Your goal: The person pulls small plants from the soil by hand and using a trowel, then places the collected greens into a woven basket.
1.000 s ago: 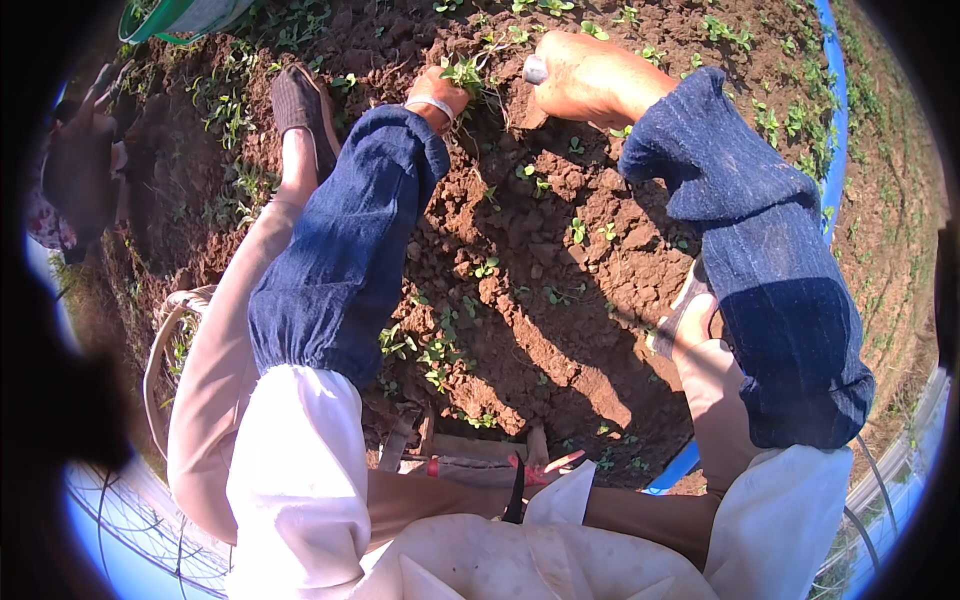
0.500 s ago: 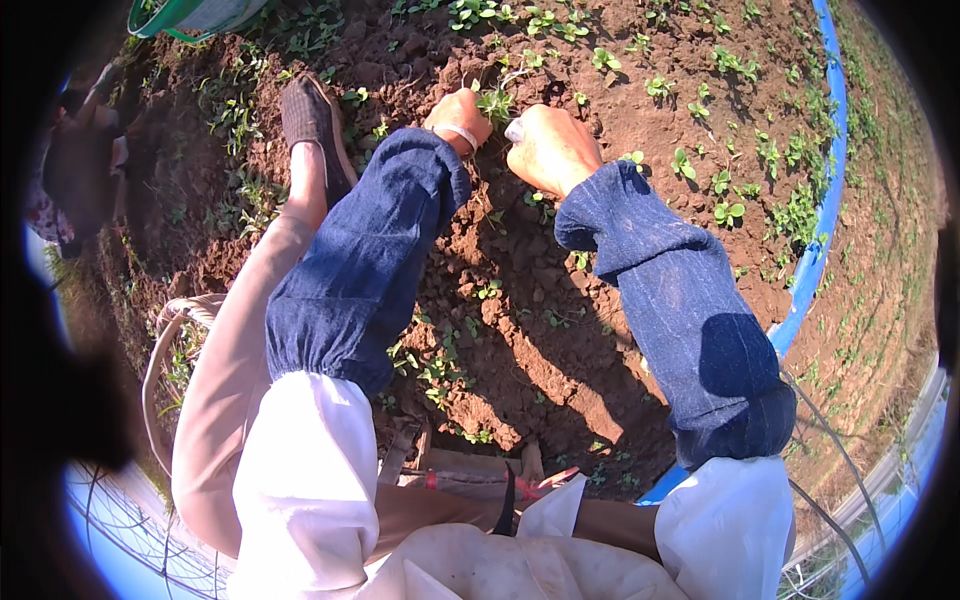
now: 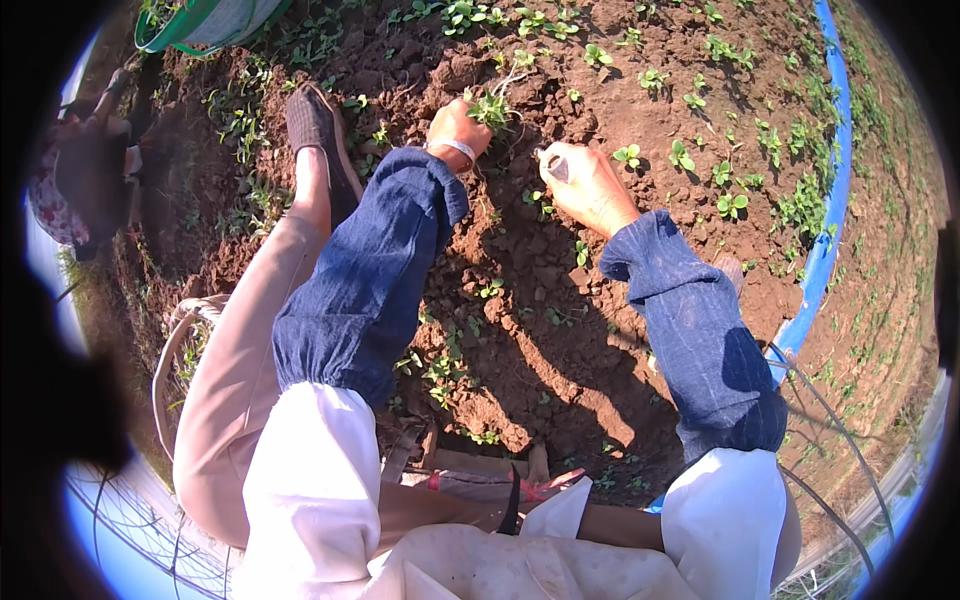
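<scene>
My left hand, a pale band at its wrist, is closed on a tuft of green weeds. Thin pale roots or stems stick up beyond the tuft. To its right, my right hand is closed round a small tool with a grey, rounded end; most of that tool is hidden in the fist. Both hands are just above loose brown soil, apart from each other. A small leafy seedling grows beside the right hand.
Rows of seedlings stand to the right, bounded by a blue hose. A green-rimmed bucket is at the far left, near my shoe. Left of my leg is a woven basket. Another person shows at the left edge.
My right hand has moved right and nearer to me, away from the left hand, and the tool's grey end now shows. The left hand still holds the weeds, and their pale strands are more visible.
</scene>
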The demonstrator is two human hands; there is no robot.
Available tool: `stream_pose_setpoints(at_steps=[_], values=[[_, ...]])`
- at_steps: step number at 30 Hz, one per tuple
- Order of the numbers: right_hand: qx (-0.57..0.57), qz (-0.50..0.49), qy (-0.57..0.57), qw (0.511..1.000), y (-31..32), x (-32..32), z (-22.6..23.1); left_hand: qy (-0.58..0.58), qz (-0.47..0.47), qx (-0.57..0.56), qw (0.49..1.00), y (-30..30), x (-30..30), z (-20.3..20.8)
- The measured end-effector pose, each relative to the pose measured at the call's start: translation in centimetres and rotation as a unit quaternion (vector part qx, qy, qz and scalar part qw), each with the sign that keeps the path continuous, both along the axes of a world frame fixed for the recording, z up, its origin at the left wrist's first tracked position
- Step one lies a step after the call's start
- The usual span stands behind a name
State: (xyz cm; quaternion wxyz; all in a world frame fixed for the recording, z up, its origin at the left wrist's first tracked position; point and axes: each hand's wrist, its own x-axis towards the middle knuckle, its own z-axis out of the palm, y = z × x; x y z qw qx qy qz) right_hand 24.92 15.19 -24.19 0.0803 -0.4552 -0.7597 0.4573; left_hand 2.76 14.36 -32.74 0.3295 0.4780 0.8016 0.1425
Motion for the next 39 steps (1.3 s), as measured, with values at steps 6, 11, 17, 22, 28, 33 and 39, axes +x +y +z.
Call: stream_pose_setpoints(at_steps=[6, 11, 17, 22, 28, 33, 39], values=[[-0.013, 0.018, -0.129, 0.991, 1.7, 1.3, 8.8, -0.391, 0.229, -0.062, 0.889, -2.4, -2.1, 6.6], [0.043, 0.023, -0.109, 0.993, 2.3, 0.3, 11.0, -0.115, -0.086, 0.099, 0.985, -7.6, -6.8, 5.6], [0.076, 0.003, -0.141, 0.987, 5.1, -0.5, 5.7, 0.056, -0.194, 0.24, 0.95, -0.4, 0.0, 4.7], [0.037, -0.032, -0.152, 0.987, 5.5, -4.3, 3.6, 0.228, -0.247, 0.081, 0.938, 5.0, 1.3, 3.9], [0.023, -0.065, -0.109, 0.992, 4.0, -3.5, 1.9, 0.296, -0.249, 0.047, 0.921, 7.7, 2.7, 1.9], [0.026, -0.071, -0.08, 0.994, 3.5, -1.6, -0.3, 0.3, -0.263, 0.027, 0.917, 8.2, 2.4, 2.3], [0.048, -0.07, -0.004, 0.996, 3.0, 0.2, -2.6, 0.246, -0.241, 0.05, 0.938, 7.4, 1.6, 2.6]])
